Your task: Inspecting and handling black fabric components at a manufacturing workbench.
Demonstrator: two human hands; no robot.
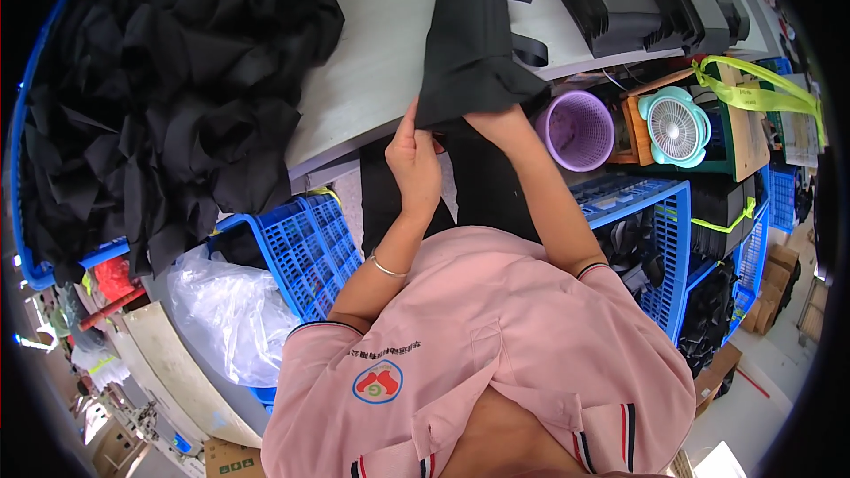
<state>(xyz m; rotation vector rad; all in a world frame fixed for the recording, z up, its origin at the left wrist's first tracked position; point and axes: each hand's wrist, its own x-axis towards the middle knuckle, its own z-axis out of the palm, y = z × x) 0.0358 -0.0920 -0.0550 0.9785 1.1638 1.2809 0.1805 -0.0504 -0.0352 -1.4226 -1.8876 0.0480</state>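
Note:
A long piece of black fabric [469,53] lies over the front edge of the grey table [372,53] and runs away from me. My left hand [414,164] is closed at its near left corner, the index finger stretched up along the edge. At the near right edge, my right hand [498,127] holds the same fabric, which covers its fingers. A black strap loop [530,51] lies just right of the fabric.
Left, a large heap of black fabric pieces [177,80] fills a blue-rimmed container. Stacked dark sheets [620,0] lie at the table's far right. Nearer right are a purple basket [575,131], a teal fan [675,127] and blue crates [668,248]. A clear plastic bag [232,314] is at lower left.

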